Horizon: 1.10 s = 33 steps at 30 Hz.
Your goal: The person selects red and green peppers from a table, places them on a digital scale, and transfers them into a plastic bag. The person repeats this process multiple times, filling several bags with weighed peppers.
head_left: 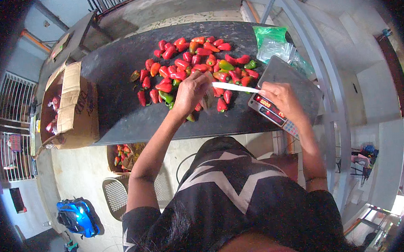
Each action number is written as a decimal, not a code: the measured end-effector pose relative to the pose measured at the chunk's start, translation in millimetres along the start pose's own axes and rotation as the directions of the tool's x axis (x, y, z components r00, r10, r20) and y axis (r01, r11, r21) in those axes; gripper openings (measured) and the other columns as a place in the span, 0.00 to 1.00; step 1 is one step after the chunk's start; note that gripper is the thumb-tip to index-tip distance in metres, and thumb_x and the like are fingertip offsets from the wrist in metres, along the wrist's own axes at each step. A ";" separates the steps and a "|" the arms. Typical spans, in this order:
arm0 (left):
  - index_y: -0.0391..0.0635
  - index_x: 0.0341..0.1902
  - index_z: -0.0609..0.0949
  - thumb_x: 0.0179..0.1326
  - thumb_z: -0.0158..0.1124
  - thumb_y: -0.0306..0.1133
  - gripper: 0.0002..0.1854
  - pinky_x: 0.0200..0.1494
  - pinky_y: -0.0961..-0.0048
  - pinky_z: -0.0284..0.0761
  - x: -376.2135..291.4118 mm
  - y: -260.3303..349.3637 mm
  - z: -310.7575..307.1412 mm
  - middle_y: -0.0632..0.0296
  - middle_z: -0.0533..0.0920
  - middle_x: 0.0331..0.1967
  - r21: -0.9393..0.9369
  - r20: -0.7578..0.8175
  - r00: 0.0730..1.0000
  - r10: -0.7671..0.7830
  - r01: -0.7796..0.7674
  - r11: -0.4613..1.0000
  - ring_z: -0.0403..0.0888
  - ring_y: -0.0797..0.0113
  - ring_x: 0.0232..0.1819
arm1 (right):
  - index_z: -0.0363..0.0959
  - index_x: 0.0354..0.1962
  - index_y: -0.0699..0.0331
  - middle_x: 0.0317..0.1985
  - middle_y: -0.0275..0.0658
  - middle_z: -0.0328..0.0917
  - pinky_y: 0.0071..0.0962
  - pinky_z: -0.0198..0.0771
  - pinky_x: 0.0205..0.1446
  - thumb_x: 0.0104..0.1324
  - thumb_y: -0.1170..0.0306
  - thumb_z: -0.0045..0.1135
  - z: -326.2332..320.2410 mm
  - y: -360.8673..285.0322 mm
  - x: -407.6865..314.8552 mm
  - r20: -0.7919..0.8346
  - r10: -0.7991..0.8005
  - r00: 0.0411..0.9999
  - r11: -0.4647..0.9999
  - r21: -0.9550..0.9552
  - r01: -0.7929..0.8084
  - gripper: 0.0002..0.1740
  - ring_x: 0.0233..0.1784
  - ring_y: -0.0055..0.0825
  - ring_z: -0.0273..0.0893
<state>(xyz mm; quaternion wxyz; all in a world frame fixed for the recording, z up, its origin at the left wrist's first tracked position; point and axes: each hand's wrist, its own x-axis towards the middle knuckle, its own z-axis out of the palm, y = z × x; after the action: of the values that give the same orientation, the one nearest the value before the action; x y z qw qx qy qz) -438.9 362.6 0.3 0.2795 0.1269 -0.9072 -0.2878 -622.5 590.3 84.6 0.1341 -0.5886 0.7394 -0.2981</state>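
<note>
Over a dark tabletop (pixel 119 123) my left hand (pixel 195 92) holds a thin clear plastic bag (pixel 206 100), its fingers pinched together. My right hand (pixel 277 96) grips the far end of a white strip (pixel 236 87) that runs taut between both hands; whether it is part of the bag, I cannot tell. Beneath and beyond my left hand lie many loose peppers (pixel 181 63), mostly red, with a few green and yellowish. Under my right hand is a digital scale (pixel 273 112) with a lit red display and a dark flat platform (pixel 285 77).
At the left, a cardboard box (pixel 72 102) holds bagged peppers. Green and clear plastic bags (pixel 275 45) lie at the back right. Below the table's near edge are another box of peppers (pixel 123 157) and a plastic basket (pixel 116 199). A grey metal frame (pixel 325 68) stands at the right.
</note>
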 end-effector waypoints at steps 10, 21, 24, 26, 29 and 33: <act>0.41 0.36 0.77 0.58 0.64 0.30 0.07 0.31 0.71 0.71 15.7 54.1 -35.6 0.66 0.77 0.28 -0.362 0.215 0.977 0.012 0.069 0.930 0.76 0.74 0.31 | 0.67 0.30 0.72 0.24 0.48 0.65 0.31 0.62 0.32 0.66 0.69 0.51 -23.9 53.7 17.9 -0.382 -0.147 0.913 0.982 -0.169 0.088 0.12 0.26 0.37 0.68; 0.40 0.36 0.79 0.61 0.62 0.30 0.06 0.33 0.80 0.71 75.1 33.7 16.3 0.68 0.80 0.28 -0.813 -0.154 0.899 -0.409 0.119 0.569 0.75 0.80 0.29 | 0.71 0.32 0.68 0.22 0.42 0.70 0.34 0.68 0.36 0.63 0.74 0.52 170.7 5.6 53.6 -0.462 -0.187 0.867 0.896 0.281 0.343 0.04 0.29 0.39 0.75; 0.37 0.35 0.79 0.58 0.63 0.29 0.07 0.33 0.79 0.71 55.7 7.4 16.1 0.64 0.81 0.26 -0.537 -0.248 0.876 -0.414 0.231 0.811 0.76 0.79 0.29 | 0.69 0.33 0.68 0.25 0.50 0.70 0.39 0.66 0.33 0.64 0.74 0.50 122.4 6.1 38.7 -0.355 -0.028 0.935 0.937 0.317 0.149 0.05 0.31 0.49 0.73; 0.36 0.36 0.79 0.58 0.63 0.28 0.07 0.34 0.78 0.72 44.2 2.2 20.3 0.64 0.81 0.26 -0.427 -0.218 0.898 -0.382 0.265 0.865 0.76 0.79 0.30 | 0.65 0.30 0.66 0.25 0.48 0.68 0.40 0.65 0.33 0.65 0.72 0.47 90.0 12.2 42.7 -0.338 -0.097 0.936 0.980 0.132 0.149 0.07 0.31 0.48 0.72; 0.37 0.37 0.78 0.58 0.63 0.26 0.06 0.35 0.77 0.72 39.2 9.6 16.9 0.65 0.80 0.27 -0.434 -0.100 0.954 -0.282 0.213 0.875 0.76 0.78 0.31 | 0.65 0.29 0.65 0.25 0.46 0.65 0.37 0.65 0.35 0.66 0.69 0.47 50.9 27.3 60.0 -0.342 -0.251 0.906 0.968 -0.091 0.233 0.08 0.31 0.43 0.71; 0.40 0.35 0.78 0.59 0.63 0.28 0.05 0.43 0.78 0.72 38.2 48.1 -3.5 0.66 0.80 0.35 -0.647 0.224 0.965 -0.136 0.251 0.720 0.77 0.77 0.39 | 0.70 0.31 0.66 0.27 0.37 0.69 0.29 0.67 0.35 0.67 0.67 0.50 21.1 56.1 88.8 -0.357 -0.228 0.906 0.906 0.264 0.332 0.11 0.30 0.31 0.72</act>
<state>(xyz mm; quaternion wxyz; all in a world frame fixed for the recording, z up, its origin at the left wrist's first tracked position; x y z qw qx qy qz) -471.2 384.7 47.8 0.2007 0.0888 -0.7439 -0.6312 -679.4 507.2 48.0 0.0617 -0.6046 0.5998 -0.5204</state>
